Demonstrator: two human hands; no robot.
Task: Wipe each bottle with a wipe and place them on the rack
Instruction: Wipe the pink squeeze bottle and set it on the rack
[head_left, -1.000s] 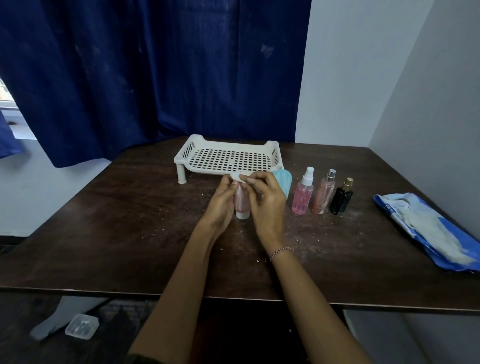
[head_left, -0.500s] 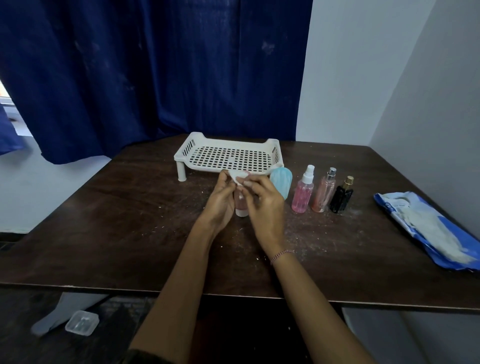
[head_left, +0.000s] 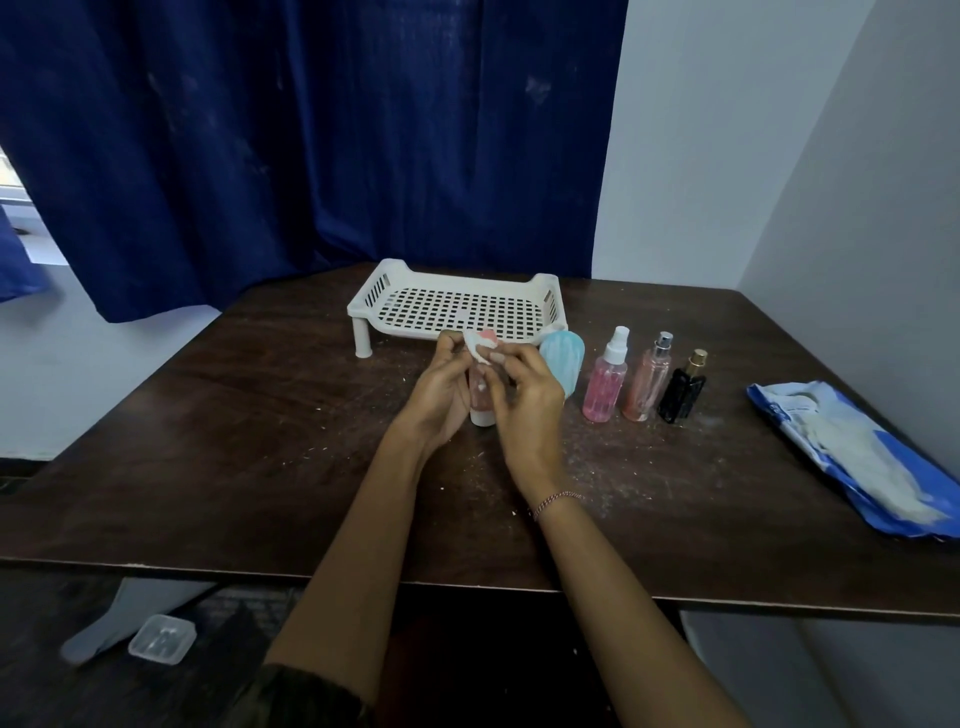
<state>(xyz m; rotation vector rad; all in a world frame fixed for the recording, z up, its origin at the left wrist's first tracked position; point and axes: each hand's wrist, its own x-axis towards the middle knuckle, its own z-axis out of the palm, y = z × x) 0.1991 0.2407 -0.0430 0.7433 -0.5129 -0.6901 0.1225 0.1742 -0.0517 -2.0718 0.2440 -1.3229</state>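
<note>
A pale pink bottle (head_left: 481, 402) with a white base stands at the table's middle, between my hands. My left hand (head_left: 441, 395) grips its left side. My right hand (head_left: 522, 402) pinches a small white wipe (head_left: 475, 347) against the bottle's top. The white perforated rack (head_left: 457, 307) stands just behind, with nothing on it. To the right stand a light blue ribbed bottle (head_left: 563, 361), a pink spray bottle (head_left: 605, 379), a peach spray bottle (head_left: 647, 382) and a black bottle with a gold cap (head_left: 683, 392).
A blue and white wipe pack (head_left: 852, 457) lies at the table's right edge by the wall. A dark blue curtain (head_left: 311, 145) hangs behind the table. A clear plastic box (head_left: 162, 638) lies on the floor at lower left. White crumbs speckle the dark wooden table (head_left: 234, 441).
My right hand has slid the wipe up the bottle to its top. My left hand keeps its hold on the bottle. The view has shifted slightly.
</note>
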